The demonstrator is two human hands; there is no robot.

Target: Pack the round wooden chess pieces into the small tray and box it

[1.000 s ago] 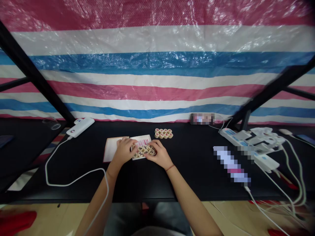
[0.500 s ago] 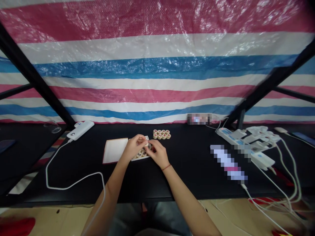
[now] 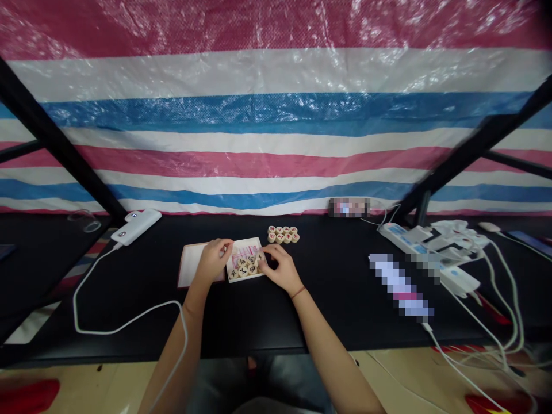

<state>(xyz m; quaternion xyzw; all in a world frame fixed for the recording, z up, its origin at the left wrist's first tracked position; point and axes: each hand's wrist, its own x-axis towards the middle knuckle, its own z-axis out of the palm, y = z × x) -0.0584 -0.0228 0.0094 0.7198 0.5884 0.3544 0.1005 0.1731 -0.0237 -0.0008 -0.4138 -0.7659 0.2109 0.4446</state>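
Note:
A shallow white box (image 3: 246,279) sits on the black table in front of me, with several round xiangqi pieces (image 3: 243,271) marked in black lying in its near part. My right hand (image 3: 282,269) reaches over the box's right side, thumb and fingers around a black-marked xiangqi piece (image 3: 260,257). At the box's left edge is my left hand (image 3: 212,259), its fingers curled and pinched; what they hold, if anything, is unclear. Beyond the box, red-marked xiangqi pieces (image 3: 283,234) stand in two rows. Partly under my left hand lies the open box lid (image 3: 190,265).
A white power bank (image 3: 138,225) with a cable (image 3: 125,330) lies at the left. To the right are a blurred-out phone-like object (image 3: 401,287) and a power strip (image 3: 457,279) with plugs and cables. A striped plastic sheet (image 3: 267,164) hangs behind the table between black frame bars.
My hands, which met over the box, have moved apart. The left went to the box's left edge, the right slightly right, and the box's inside now shows.

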